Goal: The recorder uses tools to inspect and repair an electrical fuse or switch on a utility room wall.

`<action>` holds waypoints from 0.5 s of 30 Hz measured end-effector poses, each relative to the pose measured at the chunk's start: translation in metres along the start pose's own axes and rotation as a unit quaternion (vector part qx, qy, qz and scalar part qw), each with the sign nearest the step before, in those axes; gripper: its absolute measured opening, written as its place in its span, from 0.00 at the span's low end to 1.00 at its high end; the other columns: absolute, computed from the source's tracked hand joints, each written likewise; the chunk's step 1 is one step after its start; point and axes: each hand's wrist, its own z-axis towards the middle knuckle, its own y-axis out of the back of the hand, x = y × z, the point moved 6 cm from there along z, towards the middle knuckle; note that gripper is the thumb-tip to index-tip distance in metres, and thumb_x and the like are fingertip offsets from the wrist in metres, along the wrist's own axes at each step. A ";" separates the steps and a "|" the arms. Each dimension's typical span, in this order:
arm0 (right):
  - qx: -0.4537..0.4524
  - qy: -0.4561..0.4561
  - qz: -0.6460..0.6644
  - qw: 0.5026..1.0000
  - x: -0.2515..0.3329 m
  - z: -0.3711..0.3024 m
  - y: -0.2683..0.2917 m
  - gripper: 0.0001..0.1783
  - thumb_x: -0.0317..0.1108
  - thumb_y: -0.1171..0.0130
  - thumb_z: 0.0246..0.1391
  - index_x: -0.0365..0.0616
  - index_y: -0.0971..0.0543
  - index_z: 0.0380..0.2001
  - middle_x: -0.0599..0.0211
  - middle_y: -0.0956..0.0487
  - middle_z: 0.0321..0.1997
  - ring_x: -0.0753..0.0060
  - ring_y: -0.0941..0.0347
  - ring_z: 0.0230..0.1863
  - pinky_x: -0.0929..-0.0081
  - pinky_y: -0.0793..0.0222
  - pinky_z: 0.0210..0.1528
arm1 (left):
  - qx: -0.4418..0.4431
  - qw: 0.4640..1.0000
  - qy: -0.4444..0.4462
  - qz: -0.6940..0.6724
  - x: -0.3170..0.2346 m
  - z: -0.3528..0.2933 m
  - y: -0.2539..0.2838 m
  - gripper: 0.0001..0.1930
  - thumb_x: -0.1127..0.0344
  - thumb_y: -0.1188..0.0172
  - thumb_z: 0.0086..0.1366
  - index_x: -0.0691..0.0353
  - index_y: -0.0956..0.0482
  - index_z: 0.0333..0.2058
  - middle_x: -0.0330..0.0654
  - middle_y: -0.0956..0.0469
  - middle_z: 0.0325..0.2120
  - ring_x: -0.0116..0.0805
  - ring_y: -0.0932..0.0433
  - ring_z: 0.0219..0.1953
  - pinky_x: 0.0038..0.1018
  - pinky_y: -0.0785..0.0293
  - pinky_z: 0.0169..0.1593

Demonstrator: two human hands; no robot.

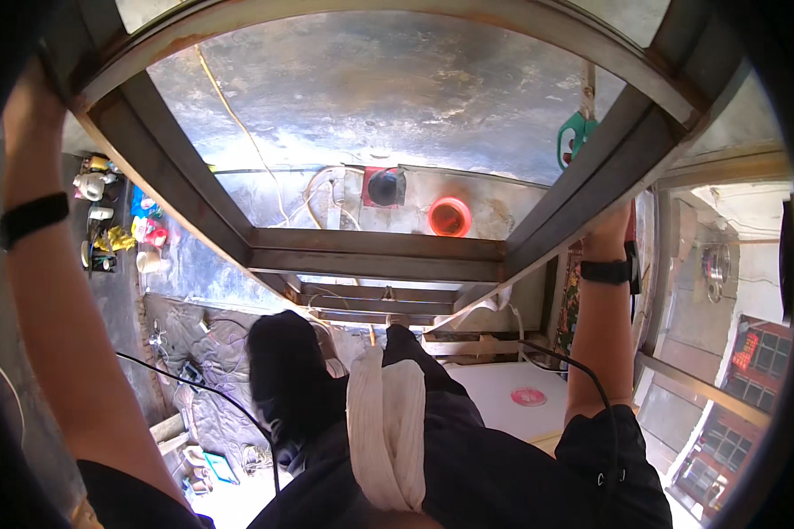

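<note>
A brown metal ladder (379, 253) with rust along its edges rises in front of me, its side rails spreading wide toward the top. My left hand (37, 104) is wrapped on the left rail at the upper left, its fingertips out of sight. On the other side, my right hand (610, 226) holds the right rail from its outer side; the rail hides most of the fingers. Green-handled scissors (576, 138) hang beside the right rail, above that hand. A pale cloth glove (385, 432) lies against my dark clothing. One shoe (398, 319) shows by the lower rungs.
Behind the ladder is a grey stained wall (397, 88) with a cord (229, 108). Below are an orange bucket (450, 217), a white board (503, 397) with a pink round item, a crumpled grey sheet (185, 339) and a shelf of small containers (101, 212). A window frame (706, 383) stands right.
</note>
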 end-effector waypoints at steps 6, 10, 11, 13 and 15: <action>0.013 -0.033 -0.006 0.999 0.011 0.001 0.009 0.27 0.45 0.52 0.66 0.37 0.31 0.60 0.53 0.22 0.53 0.57 0.22 0.50 0.64 0.23 0.50 | -0.024 0.995 0.086 -0.038 0.080 -0.039 0.031 0.15 0.65 0.55 0.72 0.68 0.26 0.49 0.46 0.25 0.48 0.38 0.23 0.49 0.33 0.24 0.50; -0.077 -0.097 -0.003 0.992 0.016 -0.005 -0.007 0.26 0.45 0.51 0.66 0.39 0.31 0.60 0.53 0.22 0.53 0.57 0.23 0.51 0.64 0.23 0.51 | 0.013 0.991 0.101 -0.086 0.134 -0.061 0.065 0.16 0.65 0.56 0.71 0.67 0.27 0.50 0.47 0.24 0.48 0.40 0.23 0.48 0.33 0.24 0.51; -0.070 -0.093 -0.019 0.993 0.018 -0.004 -0.007 0.26 0.45 0.51 0.66 0.40 0.31 0.60 0.54 0.22 0.53 0.57 0.23 0.51 0.64 0.23 0.51 | 0.015 0.990 0.109 -0.086 0.146 -0.065 0.074 0.16 0.65 0.56 0.71 0.67 0.27 0.50 0.47 0.24 0.48 0.40 0.23 0.48 0.33 0.24 0.51; -0.066 -0.087 -0.045 0.993 0.023 -0.003 -0.011 0.26 0.45 0.51 0.66 0.40 0.30 0.60 0.54 0.21 0.52 0.57 0.23 0.51 0.64 0.23 0.50 | 0.074 0.984 0.115 -0.114 0.163 -0.074 0.079 0.15 0.65 0.56 0.71 0.66 0.27 0.50 0.48 0.24 0.48 0.40 0.22 0.48 0.33 0.24 0.50; -0.071 -0.086 -0.069 0.991 0.028 0.000 -0.011 0.26 0.45 0.51 0.66 0.40 0.30 0.60 0.54 0.21 0.52 0.57 0.23 0.51 0.64 0.23 0.50 | 0.049 0.981 0.135 -0.128 0.187 -0.087 0.094 0.17 0.65 0.55 0.71 0.67 0.29 0.53 0.48 0.25 0.47 0.41 0.23 0.50 0.33 0.25 0.52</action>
